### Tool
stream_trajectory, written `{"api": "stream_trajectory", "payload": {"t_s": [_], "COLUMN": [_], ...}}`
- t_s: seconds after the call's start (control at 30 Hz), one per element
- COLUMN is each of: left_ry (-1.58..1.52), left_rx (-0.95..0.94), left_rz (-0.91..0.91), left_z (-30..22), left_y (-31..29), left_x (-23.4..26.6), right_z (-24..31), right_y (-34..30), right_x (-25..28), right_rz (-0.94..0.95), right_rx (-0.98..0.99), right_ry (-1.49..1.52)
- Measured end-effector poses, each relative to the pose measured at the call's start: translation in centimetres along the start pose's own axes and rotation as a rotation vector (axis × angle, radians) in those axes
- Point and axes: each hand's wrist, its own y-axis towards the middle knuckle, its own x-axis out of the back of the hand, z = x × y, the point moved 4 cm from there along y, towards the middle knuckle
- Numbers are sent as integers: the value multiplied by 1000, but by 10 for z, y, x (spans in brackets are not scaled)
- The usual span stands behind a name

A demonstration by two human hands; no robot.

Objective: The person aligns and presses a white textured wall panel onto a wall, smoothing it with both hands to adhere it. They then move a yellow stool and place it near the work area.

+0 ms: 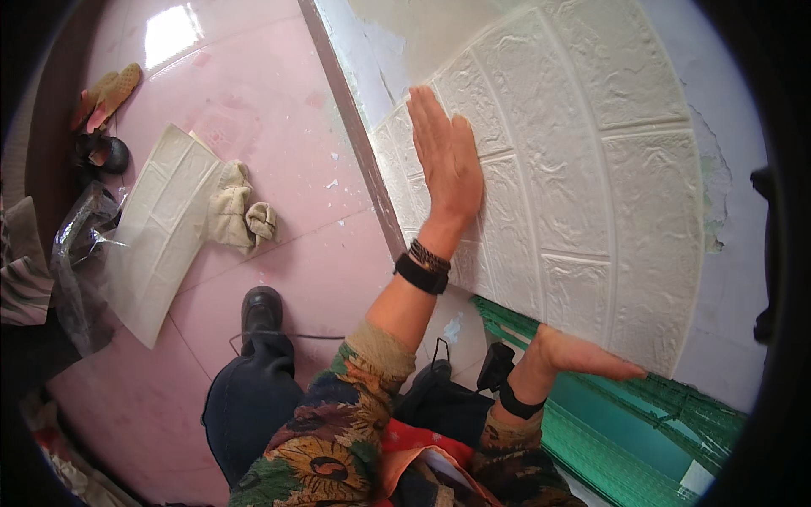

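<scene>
A white brick-pattern wall panel (562,194) lies flat against the wall at the right. My left hand (446,165) rests on the panel's left part, palm toward it, with the fingers stretched out and nothing held. Along the panel's lower edge, my right hand (583,351) lies with its fingers straight and its thumb side largely hidden. It appears to touch that edge and shows nothing in its grip. Dark bands circle both wrists.
Pink floor tiles (279,127) meet the wall at a brown baseboard (355,135). At the left lie another brick-pattern piece (160,220), a beige cloth (236,211), clear plastic wrap (80,253) and a pair of insoles (110,93). Green netting (591,431) hangs at the lower right.
</scene>
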Motion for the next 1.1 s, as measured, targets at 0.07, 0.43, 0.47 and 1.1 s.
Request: {"api": "stream_trajectory", "payload": {"t_s": [0.07, 0.43, 0.47, 1.1], "left_ry": [16, -41, -29, -2], "left_rx": [-9, 228, 214, 351], "left_rz": [0, -77, -78, -20], "left_z": [7, 51, 55, 134], "left_y": [10, -158, -165, -176], "left_x": [0, -1, -1, 8], "right_z": [0, -1, -4, -16], "right_y": [1, 3, 4, 7], "right_x": [0, -4, -1, 7], "right_rz": [-71, 91, 48, -17], "right_rx": [-3, 7, -15, 98], "right_ry": [23, 85, 88, 45]}}
